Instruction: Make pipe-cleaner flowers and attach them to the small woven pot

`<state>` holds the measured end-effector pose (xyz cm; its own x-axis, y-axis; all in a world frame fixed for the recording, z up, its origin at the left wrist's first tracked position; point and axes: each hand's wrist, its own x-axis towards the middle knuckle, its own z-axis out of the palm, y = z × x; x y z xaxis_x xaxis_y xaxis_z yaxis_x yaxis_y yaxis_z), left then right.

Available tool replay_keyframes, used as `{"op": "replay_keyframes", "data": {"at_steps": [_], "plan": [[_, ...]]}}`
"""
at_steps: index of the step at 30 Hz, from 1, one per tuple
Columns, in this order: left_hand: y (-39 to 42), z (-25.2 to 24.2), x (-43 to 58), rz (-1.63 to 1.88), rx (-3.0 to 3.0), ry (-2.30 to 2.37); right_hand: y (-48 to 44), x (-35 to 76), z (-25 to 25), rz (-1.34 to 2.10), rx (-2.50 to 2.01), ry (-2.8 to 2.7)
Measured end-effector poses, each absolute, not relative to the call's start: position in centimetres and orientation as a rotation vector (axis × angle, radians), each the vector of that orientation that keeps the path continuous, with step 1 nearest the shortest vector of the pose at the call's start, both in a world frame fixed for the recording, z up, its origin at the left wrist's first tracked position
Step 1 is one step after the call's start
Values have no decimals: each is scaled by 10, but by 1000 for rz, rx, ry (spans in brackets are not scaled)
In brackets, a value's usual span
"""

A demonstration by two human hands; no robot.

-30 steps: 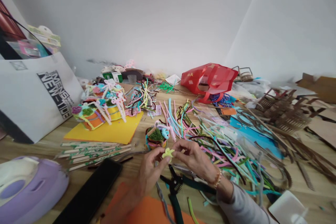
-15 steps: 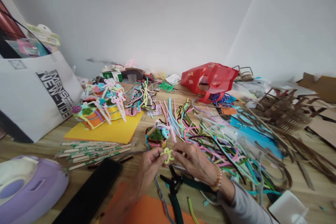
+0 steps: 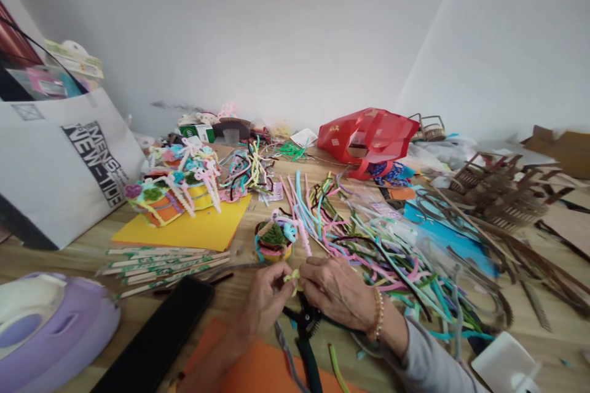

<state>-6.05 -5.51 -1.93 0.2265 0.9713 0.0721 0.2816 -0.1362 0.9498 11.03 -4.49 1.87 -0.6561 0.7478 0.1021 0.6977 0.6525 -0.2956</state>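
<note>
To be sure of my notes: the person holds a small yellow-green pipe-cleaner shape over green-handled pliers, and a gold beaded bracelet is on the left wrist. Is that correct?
No: the head view shows the gold beaded bracelet on the wrist of the right hand.

The pipe cleaner (image 3: pixel 291 277) — pale lime (almost yellow).

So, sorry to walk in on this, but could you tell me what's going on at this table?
A person is holding a small pale green pipe-cleaner piece between the fingers of their left hand and right hand. Green-handled wire cutters lie just below the hands. Ahead of them sits a small pipe-cleaner craft, with a heap of coloured pipe cleaners to its right.
</note>
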Motion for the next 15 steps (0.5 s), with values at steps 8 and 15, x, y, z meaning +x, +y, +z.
{"op": "replay_keyframes", "data": {"at_steps": [8,15], "plan": [[-57,-22,-57,904,1729,1339,-45,110,10,483,-1243,-2586],[-52,-24,-57,884,1512,1200,-41,114,15,492,-1115,-2426]]}}
